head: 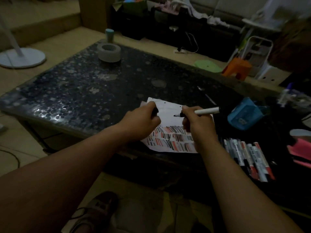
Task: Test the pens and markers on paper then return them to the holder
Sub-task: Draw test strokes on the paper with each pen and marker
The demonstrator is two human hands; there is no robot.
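Observation:
A white sheet of paper point(170, 113) lies on the dark speckled table point(84, 84), its lower half filled with red and black strokes. My right hand point(196, 123) grips a white marker point(207, 111), uncapped, with its black tip pointing left just above the paper. My left hand point(143, 118) is curled round a small black cap point(155, 110) over the paper's left part. To the right, a blue holder point(244, 115) lies tipped on its side. Several capped markers point(249, 158) lie in a row near the table's front right.
A roll of grey tape point(109, 52) sits at the table's far side. A pink object point(301, 152) lies at the right edge. On the floor beyond stand an orange stool point(237, 68), a green lid point(207, 65) and a white fan base point(21, 58). My shoe point(99, 207) is below.

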